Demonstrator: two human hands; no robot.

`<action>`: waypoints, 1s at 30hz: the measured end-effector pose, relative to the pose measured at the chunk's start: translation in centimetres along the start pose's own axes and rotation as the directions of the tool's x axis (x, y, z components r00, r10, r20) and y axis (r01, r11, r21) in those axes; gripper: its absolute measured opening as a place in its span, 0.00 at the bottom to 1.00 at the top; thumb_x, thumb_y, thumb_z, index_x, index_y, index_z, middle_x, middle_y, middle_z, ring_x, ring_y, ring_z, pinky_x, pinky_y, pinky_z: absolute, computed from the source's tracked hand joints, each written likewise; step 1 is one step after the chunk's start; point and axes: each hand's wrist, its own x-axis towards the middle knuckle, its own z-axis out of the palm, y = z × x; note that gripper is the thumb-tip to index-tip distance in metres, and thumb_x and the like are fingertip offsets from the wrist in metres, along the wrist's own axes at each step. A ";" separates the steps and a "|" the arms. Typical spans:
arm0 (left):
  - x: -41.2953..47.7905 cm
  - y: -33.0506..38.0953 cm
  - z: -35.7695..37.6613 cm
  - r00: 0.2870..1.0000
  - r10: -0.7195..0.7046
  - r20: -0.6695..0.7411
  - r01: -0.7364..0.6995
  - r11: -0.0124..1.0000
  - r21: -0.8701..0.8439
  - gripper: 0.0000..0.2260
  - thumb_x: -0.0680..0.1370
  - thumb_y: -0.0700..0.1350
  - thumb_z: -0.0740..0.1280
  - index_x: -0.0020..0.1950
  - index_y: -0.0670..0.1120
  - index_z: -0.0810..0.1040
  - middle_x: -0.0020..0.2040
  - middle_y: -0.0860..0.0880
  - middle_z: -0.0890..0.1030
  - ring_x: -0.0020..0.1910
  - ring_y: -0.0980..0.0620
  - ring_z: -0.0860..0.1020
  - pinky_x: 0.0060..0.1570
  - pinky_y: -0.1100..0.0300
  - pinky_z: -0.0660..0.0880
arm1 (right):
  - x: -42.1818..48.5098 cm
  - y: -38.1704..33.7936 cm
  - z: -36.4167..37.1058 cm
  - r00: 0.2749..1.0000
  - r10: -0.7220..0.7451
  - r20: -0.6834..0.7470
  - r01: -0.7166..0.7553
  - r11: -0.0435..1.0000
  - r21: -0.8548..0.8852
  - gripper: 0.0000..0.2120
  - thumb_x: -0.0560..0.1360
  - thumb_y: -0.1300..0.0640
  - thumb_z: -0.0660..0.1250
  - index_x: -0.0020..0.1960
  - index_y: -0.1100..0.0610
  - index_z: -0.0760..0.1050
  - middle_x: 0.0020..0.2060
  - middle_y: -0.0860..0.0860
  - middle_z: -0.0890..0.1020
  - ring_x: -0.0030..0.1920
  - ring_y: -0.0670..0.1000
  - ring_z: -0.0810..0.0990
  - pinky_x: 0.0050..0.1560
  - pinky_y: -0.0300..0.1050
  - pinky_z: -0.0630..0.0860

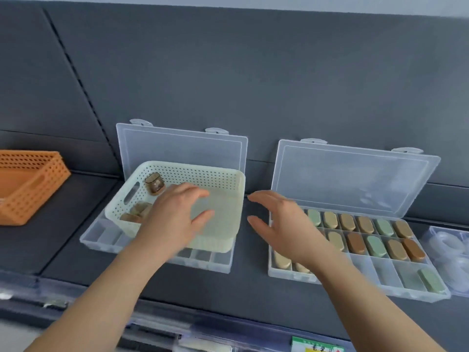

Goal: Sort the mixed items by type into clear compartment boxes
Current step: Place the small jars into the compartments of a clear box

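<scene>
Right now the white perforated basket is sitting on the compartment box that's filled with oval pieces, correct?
No. In the head view the white perforated basket sits on the left compartment box; the right compartment box, filled with oval pieces, stands beside it.

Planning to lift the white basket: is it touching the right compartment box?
Apart. The head view shows bare dark shelf between the white basket and the right compartment box; the basket rests on the left box.
</scene>
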 end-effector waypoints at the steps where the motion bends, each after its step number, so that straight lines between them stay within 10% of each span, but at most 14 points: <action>1: 0.5 -2.2 -0.7 0.999 -0.035 0.015 0.035 0.999 0.033 0.17 0.76 0.52 0.68 0.64 0.49 0.77 0.62 0.52 0.77 0.62 0.51 0.72 0.63 0.54 0.69 | 1.3 -1.0 0.5 1.000 -0.021 0.013 0.021 1.000 0.002 0.21 0.78 0.51 0.64 0.70 0.51 0.69 0.68 0.45 0.72 0.63 0.47 0.74 0.60 0.33 0.65; 10: 4.8 -15.5 -3.5 0.948 -0.119 0.296 0.068 0.982 0.176 0.21 0.73 0.55 0.72 0.65 0.54 0.76 0.60 0.56 0.77 0.60 0.54 0.68 0.60 0.56 0.69 | 11.7 -6.3 6.6 0.968 0.013 0.249 -0.053 0.986 0.156 0.19 0.77 0.53 0.66 0.67 0.54 0.73 0.63 0.48 0.77 0.61 0.48 0.77 0.63 0.44 0.73; 15: 5.2 -18.6 -3.3 0.961 0.028 0.277 -0.056 0.994 0.095 0.19 0.73 0.54 0.72 0.63 0.54 0.78 0.56 0.60 0.69 0.57 0.61 0.65 0.62 0.60 0.67 | 15.7 -8.5 11.1 0.855 0.145 0.498 -0.325 0.898 0.297 0.20 0.75 0.53 0.69 0.65 0.58 0.76 0.59 0.51 0.80 0.52 0.47 0.78 0.48 0.37 0.73; 19: 4.9 -20.0 -2.4 0.973 0.082 0.214 -0.073 0.996 -0.051 0.16 0.73 0.52 0.72 0.60 0.53 0.79 0.55 0.61 0.69 0.58 0.61 0.67 0.62 0.62 0.66 | 17.3 -9.7 13.8 0.779 0.204 0.592 -0.439 0.852 0.284 0.22 0.72 0.53 0.70 0.59 0.67 0.75 0.53 0.63 0.80 0.42 0.53 0.75 0.53 0.49 0.77; 23: 5.0 -20.7 -1.8 0.978 0.122 0.172 -0.102 0.988 -0.116 0.15 0.73 0.52 0.72 0.59 0.52 0.80 0.54 0.60 0.70 0.58 0.60 0.68 0.61 0.63 0.65 | 18.2 -10.3 14.6 0.752 0.224 0.620 -0.456 0.856 0.243 0.15 0.69 0.53 0.71 0.43 0.66 0.76 0.35 0.56 0.72 0.36 0.53 0.70 0.42 0.48 0.69; 30: 5.8 -20.6 -3.2 0.935 0.232 0.267 -0.222 0.973 -0.067 0.22 0.70 0.66 0.65 0.59 0.57 0.79 0.56 0.63 0.72 0.60 0.61 0.63 0.63 0.58 0.64 | 18.3 -8.9 13.6 0.780 0.221 0.585 -0.455 0.842 0.289 0.21 0.70 0.60 0.72 0.63 0.56 0.77 0.53 0.51 0.78 0.45 0.49 0.77 0.43 0.38 0.75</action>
